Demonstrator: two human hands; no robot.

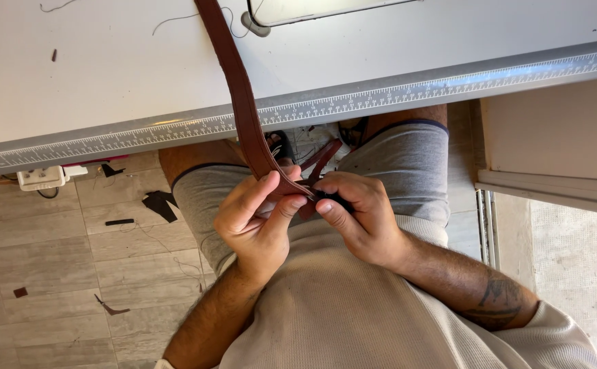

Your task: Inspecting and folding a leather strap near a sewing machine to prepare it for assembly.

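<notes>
A long brown leather strap (238, 89) runs from the white table top down over its edge into my lap. My left hand (257, 219) pinches the strap's lower end between thumb and fingers. My right hand (356, 212) is closed on the same end from the right, with a small dark object partly showing under its fingers; what it is I cannot tell. A second loop of the strap (322, 158) curves behind the hands. Both hands hover over my grey shorts, below the table edge.
The white table (107, 75) carries a ruler strip (380, 96) along its front edge and loose threads on top. A sewing machine base (298, 10) shows at the top. Leather scraps (160, 203) lie on the tiled floor at left. A white cabinet (558, 150) stands at right.
</notes>
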